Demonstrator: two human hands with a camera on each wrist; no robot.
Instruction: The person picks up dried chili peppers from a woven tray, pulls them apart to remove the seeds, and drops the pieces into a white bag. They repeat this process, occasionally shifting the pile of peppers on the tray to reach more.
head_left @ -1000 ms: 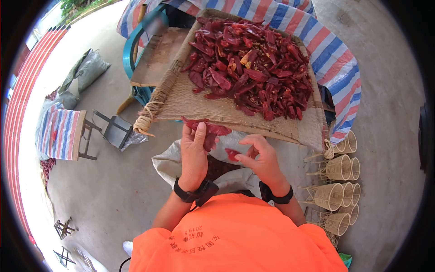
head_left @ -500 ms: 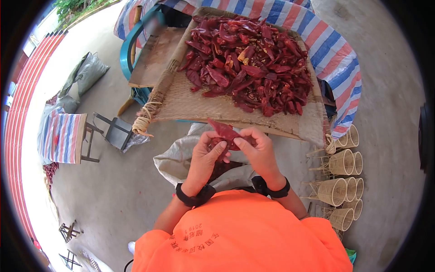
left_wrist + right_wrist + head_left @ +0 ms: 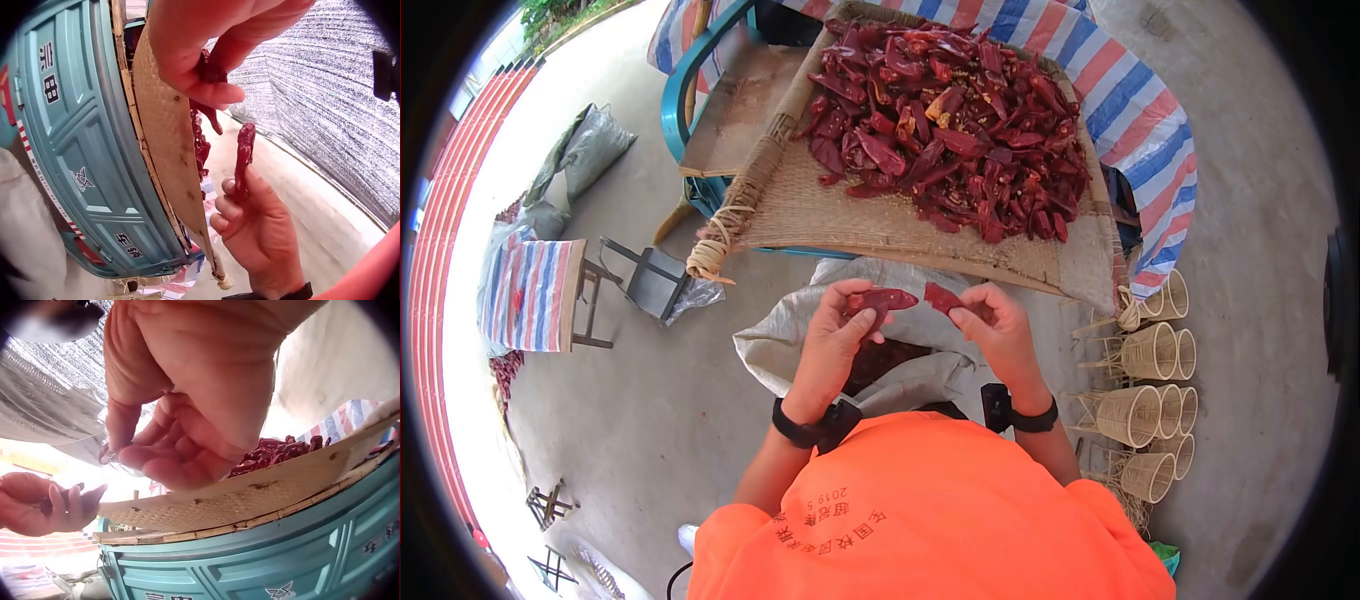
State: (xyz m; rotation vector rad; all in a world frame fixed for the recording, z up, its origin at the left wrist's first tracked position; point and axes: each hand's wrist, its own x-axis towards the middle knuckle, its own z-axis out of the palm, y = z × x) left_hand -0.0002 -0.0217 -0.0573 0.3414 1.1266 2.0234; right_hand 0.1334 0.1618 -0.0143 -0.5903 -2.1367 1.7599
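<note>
In the head view the left hand [image 3: 833,345] grips dark red pepper pieces [image 3: 884,299] between thumb and fingers. Just to its right, the right hand [image 3: 1000,335] pinches a smaller red piece [image 3: 941,297]; a narrow gap separates the two. Both hands are over an open white sack [image 3: 775,343] with dark red contents, at the near edge of a woven tray [image 3: 870,235] heaped with red peppers [image 3: 960,140]. From the left wrist view, the right hand [image 3: 262,240] holds its piece [image 3: 245,150] upright. The right wrist view shows the left hand [image 3: 47,506] at the lower left.
A teal vehicle body [image 3: 250,562] stands under the tray, with a striped sheet [image 3: 1140,130] behind it. Several wicker baskets [image 3: 1128,417] are at the right. A dark stool [image 3: 655,285] and a striped-covered stand [image 3: 535,296] are at the left.
The hands came together around a pepper, then moved apart, each now holding a piece. The left hand has shifted slightly right since the first frame.
</note>
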